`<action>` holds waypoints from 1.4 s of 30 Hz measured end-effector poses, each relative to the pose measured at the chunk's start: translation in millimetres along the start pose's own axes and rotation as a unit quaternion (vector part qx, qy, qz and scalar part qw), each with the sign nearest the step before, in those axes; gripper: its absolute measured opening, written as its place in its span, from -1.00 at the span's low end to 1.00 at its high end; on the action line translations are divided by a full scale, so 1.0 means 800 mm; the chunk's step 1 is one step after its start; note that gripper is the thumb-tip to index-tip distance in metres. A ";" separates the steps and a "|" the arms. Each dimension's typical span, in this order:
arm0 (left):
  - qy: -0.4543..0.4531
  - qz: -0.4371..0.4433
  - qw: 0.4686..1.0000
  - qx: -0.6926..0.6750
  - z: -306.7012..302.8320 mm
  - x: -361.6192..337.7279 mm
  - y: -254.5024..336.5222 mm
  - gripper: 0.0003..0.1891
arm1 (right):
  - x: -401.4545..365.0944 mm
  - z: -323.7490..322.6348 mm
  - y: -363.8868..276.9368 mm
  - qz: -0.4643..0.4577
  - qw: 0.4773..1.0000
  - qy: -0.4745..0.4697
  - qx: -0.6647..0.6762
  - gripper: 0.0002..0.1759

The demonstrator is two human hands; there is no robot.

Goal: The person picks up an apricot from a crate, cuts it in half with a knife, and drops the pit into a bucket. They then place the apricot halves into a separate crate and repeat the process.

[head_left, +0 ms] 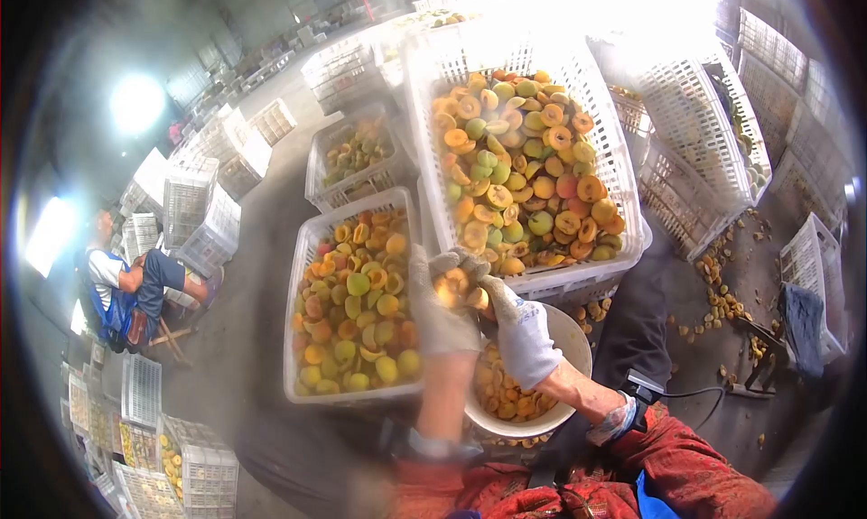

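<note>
My left hand point(435, 307), in a pale knitted glove blurred by motion, has its fingers curled round a cut orange apricot-like fruit point(452, 290). Against the same fruit, my right hand point(526, 328), in a white and grey glove, closes its fingertips from the right. Whether a tool is between them I cannot make out. Both hands are above a white bucket point(585, 356) partly filled with brownish-orange pieces, perhaps pits point(513, 394). A white crate point(291, 356) on the left holds yellow, green and orange fruit. Ahead, a larger, higher crate point(623, 180) holds many cut halves with hollow centres.
A smaller fruit crate point(316, 171) stands behind the left one. Tall crates point(691, 149) lean at the right, with fruit scraps point(718, 298) on the floor. A dark cloth point(802, 325) hangs over another crate at the far right. A seated person point(113, 275) is at the left.
</note>
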State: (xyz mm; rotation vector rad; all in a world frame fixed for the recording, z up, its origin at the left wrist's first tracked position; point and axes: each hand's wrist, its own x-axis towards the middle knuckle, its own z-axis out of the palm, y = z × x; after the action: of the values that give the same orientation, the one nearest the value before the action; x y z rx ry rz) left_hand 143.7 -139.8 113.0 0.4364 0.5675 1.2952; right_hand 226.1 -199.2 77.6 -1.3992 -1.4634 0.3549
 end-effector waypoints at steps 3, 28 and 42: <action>0.044 0.045 0.998 0.031 0.012 -0.010 -0.002 -0.58 | -0.001 0.010 0.001 0.002 0.999 0.026 0.031 -0.49; 0.066 0.098 0.980 0.160 0.000 -0.007 0.002 -0.50 | 0.021 -0.027 0.008 -0.024 0.964 -0.254 -0.081 -0.67; 0.077 0.098 0.951 0.282 -0.002 -0.003 -0.002 -0.43 | 0.023 -0.037 0.017 -0.039 0.921 -0.345 -0.177 -0.72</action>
State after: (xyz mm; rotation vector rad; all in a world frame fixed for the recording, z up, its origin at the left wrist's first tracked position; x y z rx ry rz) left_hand 143.8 -142.8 111.2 0.8859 1.0549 1.3528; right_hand 261.2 -191.8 88.4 -1.5746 -2.2415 0.5950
